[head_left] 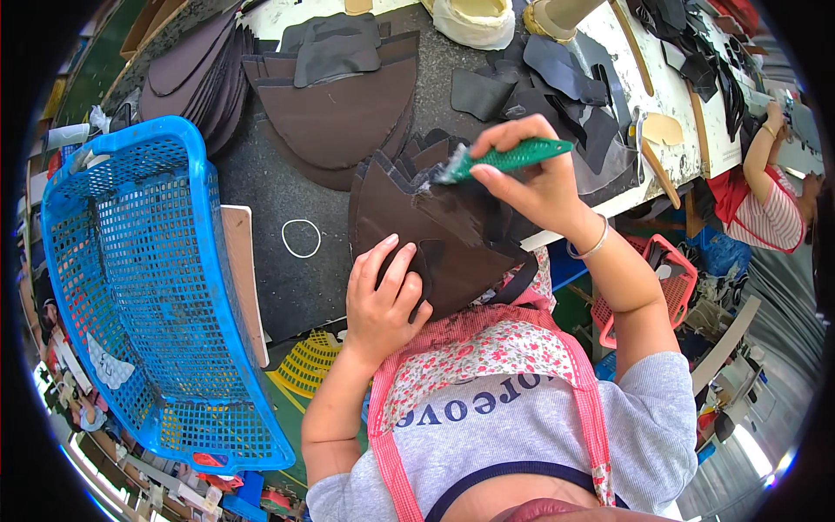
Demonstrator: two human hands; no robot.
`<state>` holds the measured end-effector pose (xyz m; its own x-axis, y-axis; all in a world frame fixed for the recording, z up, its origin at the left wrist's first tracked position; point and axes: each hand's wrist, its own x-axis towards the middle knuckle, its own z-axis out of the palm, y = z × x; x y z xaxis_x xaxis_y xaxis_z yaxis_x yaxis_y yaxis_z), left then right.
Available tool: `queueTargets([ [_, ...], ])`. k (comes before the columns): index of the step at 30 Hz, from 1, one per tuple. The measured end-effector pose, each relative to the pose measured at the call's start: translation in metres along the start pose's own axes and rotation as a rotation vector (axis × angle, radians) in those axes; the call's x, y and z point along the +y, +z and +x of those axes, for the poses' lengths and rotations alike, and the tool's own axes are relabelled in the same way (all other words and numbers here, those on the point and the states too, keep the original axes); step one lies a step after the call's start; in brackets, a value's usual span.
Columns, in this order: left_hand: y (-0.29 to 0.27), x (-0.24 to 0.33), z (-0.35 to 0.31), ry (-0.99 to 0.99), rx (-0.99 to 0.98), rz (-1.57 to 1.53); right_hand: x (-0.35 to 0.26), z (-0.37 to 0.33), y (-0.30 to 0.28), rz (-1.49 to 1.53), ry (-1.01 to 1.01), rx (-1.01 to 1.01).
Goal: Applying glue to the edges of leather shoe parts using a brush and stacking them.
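Note:
My right hand (550, 187) grips a green-handled brush (522, 157), its thumb and fingers wrapped round the handle. Whitish, sticky-looking stuff coats the bristles, which touch the upper part of a dark brown leather-like piece (391, 213). Wet, shiny streaks show on that surface near the brush. On the piece's near left part rests my left hand (383, 296), fingers spread and lying on it. Notched edges of further dark pieces stick out just beyond. Farther away lies a stack of rounded brown pieces (348, 113), with small black pieces (337, 59) on top.
A big blue plastic basket (156, 252) stands at the left. On the dark tabletop (287, 287) lies a white rubber band (301, 238). A white-wrapped pot (474, 22) and black scraps (565, 70) are at the back. Another person's arm (765, 157) shows at far right, beyond a pink basket (674, 287).

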<state>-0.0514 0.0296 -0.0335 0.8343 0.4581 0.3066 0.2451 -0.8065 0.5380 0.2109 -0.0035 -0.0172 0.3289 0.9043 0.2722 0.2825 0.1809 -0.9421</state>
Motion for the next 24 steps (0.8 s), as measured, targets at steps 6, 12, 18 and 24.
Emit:
queueTargets([
  [6, -0.009, 0.006, -0.007, -0.072, -0.012, 0.026, -0.022, -0.049, -0.034, -0.095, 0.271, -0.101],
  [12, -0.048, 0.016, 0.013, -0.298, 0.09, -0.446, -0.058, -0.048, -0.028, -0.257, -0.11, 0.075],
  [18, -0.05, 0.02, 0.033, -0.353, 0.033, -0.713, -0.075, -0.032, -0.004, -0.152, 0.024, -0.23],
  [24, -0.048, 0.02, 0.048, -0.244, -0.064, -0.716, -0.083, -0.031, -0.01, -0.246, -0.001, -0.299],
])
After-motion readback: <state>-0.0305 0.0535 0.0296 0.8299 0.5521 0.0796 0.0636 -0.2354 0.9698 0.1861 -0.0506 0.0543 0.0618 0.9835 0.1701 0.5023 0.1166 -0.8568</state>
